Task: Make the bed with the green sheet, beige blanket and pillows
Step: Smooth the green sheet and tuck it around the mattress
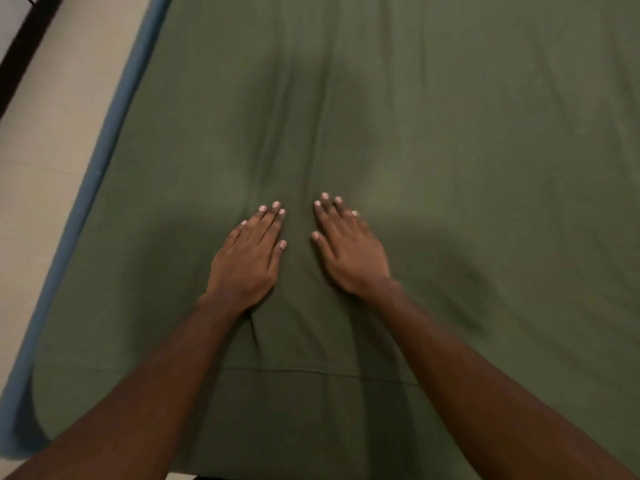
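Sheet status: green sheet (415, 140) lies spread over the bed, covering nearly all that shows; a blue mattress edge (104, 140) stays bare along the left side, with pale floor (45, 168) beyond it. Hem line runs across near the foot, under the forearms.

Left hand (247, 258) and right hand (349, 251) both lie palm-down on the cloth near the middle, just beside each other, not touching. Fingers straight and close together, holding nothing, pressing flat.

Long shallow creases run away from the fingertips up the sheet; a small pucker sits by the left wrist.

Handling judgement: thin, light, limp fabric; wrinkles readily, slides easily over the mattress, not fragile. Flat palms suit smoothing. For shifting or tucking, take hold at the hem or side edges, pinching a fold.

Blanket and pillows not in view.
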